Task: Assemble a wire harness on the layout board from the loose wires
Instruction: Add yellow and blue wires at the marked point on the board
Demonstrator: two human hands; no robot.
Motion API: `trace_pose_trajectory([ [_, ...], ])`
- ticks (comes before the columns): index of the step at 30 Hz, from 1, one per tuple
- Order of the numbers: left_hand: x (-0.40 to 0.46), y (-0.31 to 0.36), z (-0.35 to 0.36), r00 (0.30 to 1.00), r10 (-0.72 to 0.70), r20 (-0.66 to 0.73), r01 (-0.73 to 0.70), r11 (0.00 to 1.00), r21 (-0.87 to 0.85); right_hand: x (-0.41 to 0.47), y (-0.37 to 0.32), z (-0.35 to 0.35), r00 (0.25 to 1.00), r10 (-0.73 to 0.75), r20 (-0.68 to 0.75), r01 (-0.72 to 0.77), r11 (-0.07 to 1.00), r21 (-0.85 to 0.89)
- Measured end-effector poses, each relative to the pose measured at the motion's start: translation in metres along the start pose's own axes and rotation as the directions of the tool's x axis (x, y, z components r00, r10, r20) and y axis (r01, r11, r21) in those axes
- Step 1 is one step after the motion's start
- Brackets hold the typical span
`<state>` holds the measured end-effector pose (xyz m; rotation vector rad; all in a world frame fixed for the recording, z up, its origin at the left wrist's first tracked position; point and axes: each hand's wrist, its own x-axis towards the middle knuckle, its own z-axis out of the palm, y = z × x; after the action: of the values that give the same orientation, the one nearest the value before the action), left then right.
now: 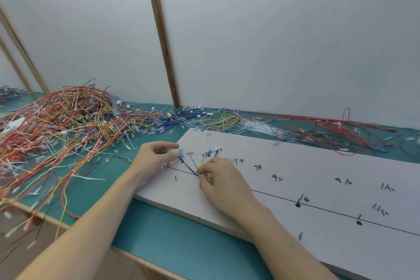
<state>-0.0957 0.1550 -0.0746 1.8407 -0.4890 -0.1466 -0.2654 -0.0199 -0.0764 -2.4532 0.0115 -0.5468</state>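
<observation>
Pinching wires at the board's left corner

Standing by the counter (pixel 159 223) here, green mat on top, and the white board (pixel 318 177) lies on it with black lines, dots and handwritten marks drawn across. Both hands are working the board's left end. The left hand (pixel 154 161) has thumb and fingers closed on a blue terminal (pixel 181 153) at the end of a blue wire (pixel 188 167). The right hand (pixel 221 179) rests on the board just beside it, fingertips pinched on the spot where that blue wire meets a yellow wire (pixel 201 161) and a couple more, so the little bundle fans upward from the pinch. Tips of the other strands sit near the marks above, one with a white connector (pixel 217 149).

Loose wires (pixel 68 125) are heaped big on the counter to the left, red, orange, yellow mostly. More run along the wall (pixel 272 41) behind the board: blue, yellow, white, then red wires (pixel 329 132) on the right.
</observation>
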Motion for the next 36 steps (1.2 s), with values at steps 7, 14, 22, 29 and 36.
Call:
trace_pose_trajectory([
  [7,0.000,0.000,-0.002,0.997,-0.072,0.043,0.072,0.997,-0.008,-0.001,0.005,-0.007,0.996,0.088,-0.009,-0.087,0.993,0.078],
  [14,0.004,-0.004,0.001,0.996,-0.090,0.022,0.090,0.996,0.023,-0.002,0.005,-0.011,0.996,0.092,-0.007,-0.091,0.989,0.118],
  [22,-0.002,-0.002,0.006,0.995,-0.091,0.029,0.091,0.996,-0.010,-0.003,0.013,-0.023,0.991,0.136,-0.018,-0.133,0.986,0.105],
  [29,-0.021,-0.003,0.021,0.998,-0.058,0.017,0.057,0.998,0.014,-0.007,0.015,-0.029,0.983,0.181,-0.043,-0.177,0.981,0.074],
  [36,-0.020,-0.001,0.020,0.997,0.031,0.065,-0.041,0.986,0.161,-0.007,0.021,-0.033,0.966,0.237,-0.104,-0.227,0.969,0.102],
])
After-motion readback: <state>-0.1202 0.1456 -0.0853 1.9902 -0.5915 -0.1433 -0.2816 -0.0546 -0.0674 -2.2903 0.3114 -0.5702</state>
